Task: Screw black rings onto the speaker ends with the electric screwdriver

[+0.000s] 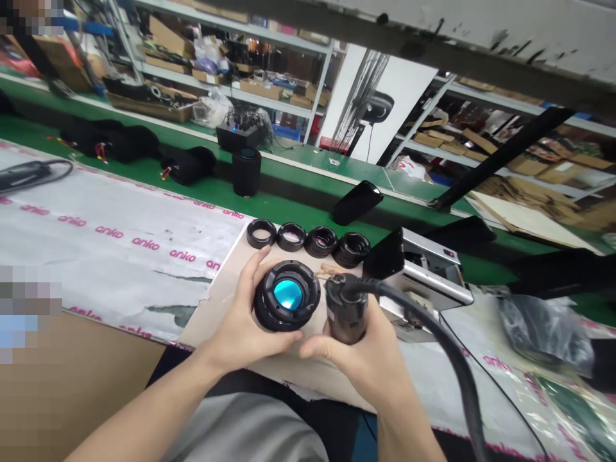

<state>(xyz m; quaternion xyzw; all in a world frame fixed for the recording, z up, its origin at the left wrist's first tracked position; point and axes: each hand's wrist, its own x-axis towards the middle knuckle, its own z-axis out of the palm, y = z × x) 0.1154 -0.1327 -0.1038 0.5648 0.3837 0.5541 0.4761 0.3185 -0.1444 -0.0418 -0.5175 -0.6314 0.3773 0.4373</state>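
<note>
Both my hands are full near the middle of the frame. With my left hand (243, 327) I hold a round black lens (287, 296), my fingers on its left side and my thumb under its lower edge. Its shiny blue glass looks up at me. I cannot tell if it sits on the tan board (221, 298) or a bit above it. My right hand (373, 346) is wrapped around a fat black tool (345, 313), just right of the lens. A thick black cord (445, 346) comes out of its top and bends down to the bottom right. My two thumbs are near each other.

Four black rings (321, 250) sit in a row on the board, just above the lens in the frame. Right of the rings I see a silver machine (440, 269). The desk (125, 256) has a white cover with pink words. Up past the rings, a black phone (359, 203) lies on a green part. A clear plastic bag (546, 333) is at the far right.
</note>
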